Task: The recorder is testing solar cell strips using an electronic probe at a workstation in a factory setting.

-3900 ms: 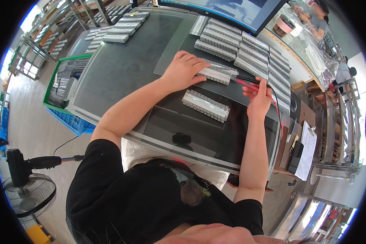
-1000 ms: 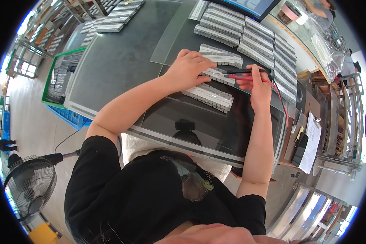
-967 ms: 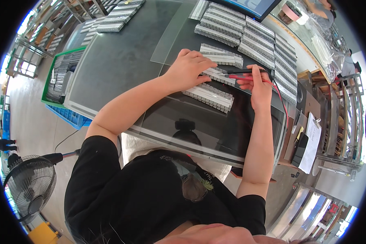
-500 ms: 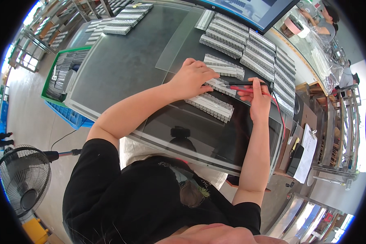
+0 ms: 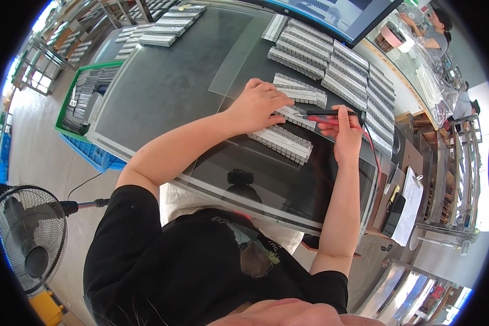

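My left hand (image 5: pixel 258 107) is closed on the left end of a grey-and-white strip (image 5: pixel 300 118) with toothed edges, thumb on the near side and fingers on the far side. In my right hand (image 5: pixel 344 133) are two test probes together, a black probe (image 5: pixel 328 112) and a red probe (image 5: pixel 325 119). Their tips point left at the held strip; whether they touch it is too small to tell. A similar strip (image 5: pixel 282 143) lies nearer me on the dark glossy surface, and a few more strips (image 5: pixel 301 91) lie just beyond my hands.
Rows of strips (image 5: pixel 328 60) fill the far right of the table (image 5: pixel 168 81), below a monitor (image 5: pixel 331 16). A green crate (image 5: pixel 65 108) stands at the left, a fan (image 5: pixel 31 233) at the lower left. A clipboard (image 5: pixel 407 212) lies at the right. Another person (image 5: pixel 433 38) sits at far right.
My hands, the held strip and the probes look nearly unmoved. The fan's head at the lower left has turned slightly.
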Available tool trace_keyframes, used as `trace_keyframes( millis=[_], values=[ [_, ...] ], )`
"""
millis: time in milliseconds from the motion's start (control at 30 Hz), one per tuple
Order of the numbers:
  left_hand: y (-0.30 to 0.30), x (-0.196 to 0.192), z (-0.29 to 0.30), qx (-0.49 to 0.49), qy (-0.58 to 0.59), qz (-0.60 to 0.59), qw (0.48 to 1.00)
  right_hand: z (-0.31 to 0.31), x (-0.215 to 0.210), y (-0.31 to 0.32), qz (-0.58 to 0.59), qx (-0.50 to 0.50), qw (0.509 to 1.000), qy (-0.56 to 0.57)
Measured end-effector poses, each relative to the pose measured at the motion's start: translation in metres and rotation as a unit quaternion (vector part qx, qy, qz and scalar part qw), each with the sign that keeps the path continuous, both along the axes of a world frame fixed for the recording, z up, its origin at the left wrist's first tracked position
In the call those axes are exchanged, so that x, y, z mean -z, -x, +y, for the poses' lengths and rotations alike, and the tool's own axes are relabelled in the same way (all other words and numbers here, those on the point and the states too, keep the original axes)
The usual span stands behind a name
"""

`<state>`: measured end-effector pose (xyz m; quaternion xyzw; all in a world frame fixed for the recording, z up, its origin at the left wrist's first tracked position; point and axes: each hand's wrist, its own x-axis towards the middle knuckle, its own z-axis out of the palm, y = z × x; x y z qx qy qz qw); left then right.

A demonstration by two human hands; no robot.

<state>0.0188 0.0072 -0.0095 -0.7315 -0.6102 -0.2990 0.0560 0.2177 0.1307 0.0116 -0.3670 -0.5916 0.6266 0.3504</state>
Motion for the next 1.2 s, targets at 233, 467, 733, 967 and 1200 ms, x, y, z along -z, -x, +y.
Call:
trace_keyframes(
  millis=[233,467,733,967,1200],
  values=[
    [-0.001,-0.004,0.0,0.0,-0.014,-0.008,1.0,0.006,0.001,-0.005,0.046,0.034,0.998,0.016],
    [-0.007,-0.005,-0.002,0.02,0.049,-0.023,0.998,0.007,0.002,-0.003,0.045,0.066,0.996,0.027],
    [0.002,-0.001,0.002,0.001,0.012,-0.004,1.0,0.003,-0.001,-0.002,0.018,0.025,0.999,0.021],
    [0.014,-0.004,-0.007,0.004,-0.018,0.005,1.0,0.003,0.003,-0.001,0.022,0.011,1.0,0.011],
    [0.012,-0.006,-0.009,-0.001,0.022,0.04,0.999,0.002,0.004,0.0,0.007,-0.004,1.0,0.011]
  ],
)
